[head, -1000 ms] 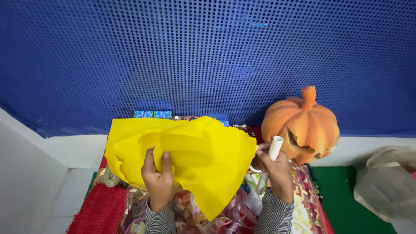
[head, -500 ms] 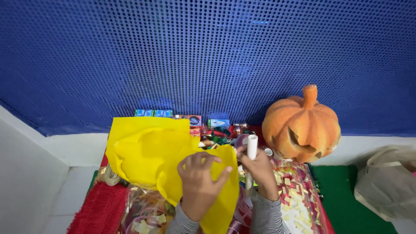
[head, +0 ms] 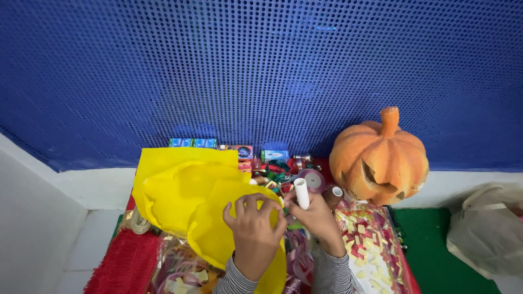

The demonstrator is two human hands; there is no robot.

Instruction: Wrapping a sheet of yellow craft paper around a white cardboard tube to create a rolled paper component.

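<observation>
Over the cluttered surface [head: 381,256], our left hand [head: 253,231] pinches the yellow sheet [head: 185,201] and our right hand [head: 318,220] clasps a white tube [head: 301,193]; we should keep the fold taut.

Left hand [head: 253,231] moves right to the yellow paper [head: 188,201] edge, meets right hand [head: 313,218]; paper folds over, small boxes [head: 234,148] uncovered.

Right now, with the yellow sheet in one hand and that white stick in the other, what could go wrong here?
The left hand pinches only the edge of the thin yellow sheet, so it may crease or tear. The right hand holds the white stick right beside that edge; its tip could mark the sheet. The ribbon rolls and small boxes crowd close behind, so a sweep of the sheet might knock them.
</observation>
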